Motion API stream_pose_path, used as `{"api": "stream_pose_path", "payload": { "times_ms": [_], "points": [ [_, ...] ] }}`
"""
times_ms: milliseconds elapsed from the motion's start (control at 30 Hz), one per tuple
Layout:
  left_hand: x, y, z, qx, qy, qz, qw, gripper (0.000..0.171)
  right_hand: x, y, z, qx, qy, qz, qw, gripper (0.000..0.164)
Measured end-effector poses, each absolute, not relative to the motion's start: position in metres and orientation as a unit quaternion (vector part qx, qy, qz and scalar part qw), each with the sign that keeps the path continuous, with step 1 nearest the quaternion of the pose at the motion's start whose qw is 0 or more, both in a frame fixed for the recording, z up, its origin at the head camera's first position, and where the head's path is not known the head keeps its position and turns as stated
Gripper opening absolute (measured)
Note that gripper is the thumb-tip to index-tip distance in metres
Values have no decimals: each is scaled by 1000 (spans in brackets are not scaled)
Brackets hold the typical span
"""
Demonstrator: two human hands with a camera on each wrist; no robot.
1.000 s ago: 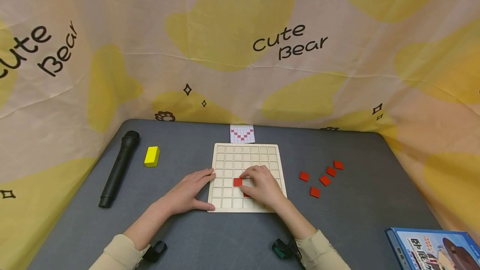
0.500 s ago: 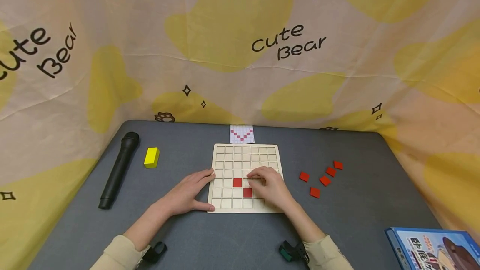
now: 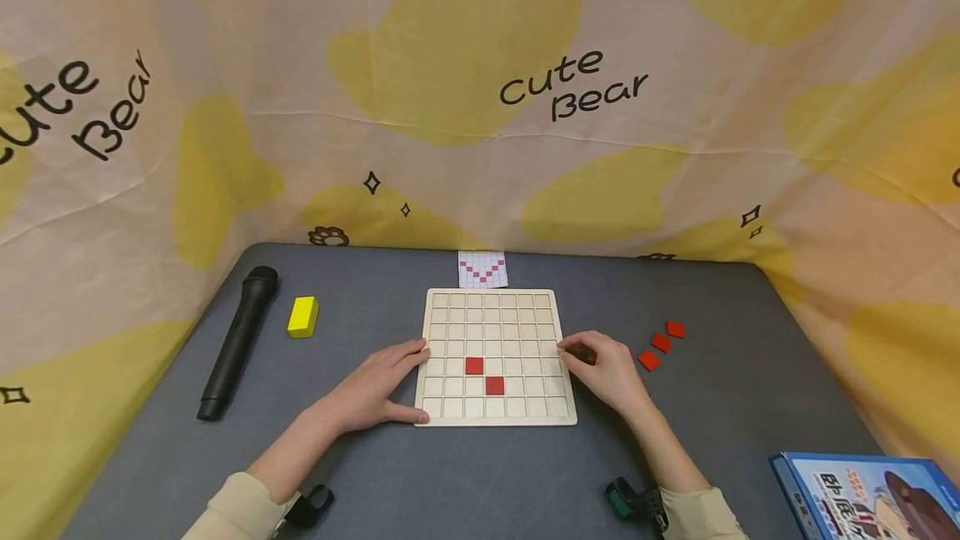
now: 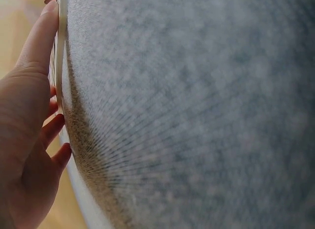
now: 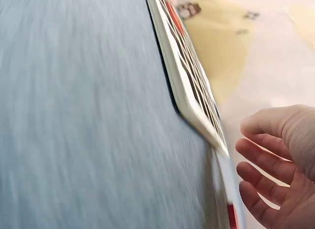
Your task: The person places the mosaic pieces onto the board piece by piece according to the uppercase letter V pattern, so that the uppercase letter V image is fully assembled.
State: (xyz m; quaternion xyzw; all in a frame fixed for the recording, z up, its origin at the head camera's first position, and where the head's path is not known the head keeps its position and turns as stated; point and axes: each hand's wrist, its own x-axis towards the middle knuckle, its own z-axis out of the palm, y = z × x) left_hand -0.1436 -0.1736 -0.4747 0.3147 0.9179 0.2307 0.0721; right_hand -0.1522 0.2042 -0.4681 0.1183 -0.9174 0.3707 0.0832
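A pale wooden grid board (image 3: pixel 450 315) lies flat on the table. Two red square tiles sit in its cells, one tile (image 3: pixel 474 366) left of centre and the other tile (image 3: pixel 495 386) diagonally nearer. My left hand (image 3: pixel 382 386) rests along the board's left edge, thumb near the front corner and fingers spread; the left wrist view shows its thumb (image 4: pixel 39 42) against the rim. Just past the right edge hovers my right hand (image 3: pixel 611 369), fingers loosely bent with nothing between them. Beyond it lie loose red tiles (image 3: pixel 661 343); others are hidden behind the hand.
A small card (image 3: pixel 482 270) with a red V pattern lies behind the board. At the left are a black microphone (image 3: pixel 240 340) and a yellow block (image 3: pixel 303 317). A blue boxed book-like item (image 3: pixel 862 490) occupies the front right corner. A patterned cloth (image 3: pixel 450 48) hangs behind the table.
My right hand has moved right from the middle of the board to just off its right edge, uncovering the nearer red tile. My left hand stays in place.
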Motion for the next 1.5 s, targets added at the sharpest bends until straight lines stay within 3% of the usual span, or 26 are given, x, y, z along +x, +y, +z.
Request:
{"api": "stream_pose_path", "payload": {
  "times_ms": [233, 667, 1500],
  "points": [
    [-143, -174, -474, 315, 917, 232, 70, 94, -152, 236, -466, 96, -930, 338, 110, 15],
    [-143, -176, -474, 311, 920, 227, 69, 96, -149, 261, -465, 67, -945, 306, 93, 21],
    [-143, -174, -473, 306, 922, 224, 74, 94, -153, 244, -470, 67, -940, 322, 93, 26]
  ]
}}
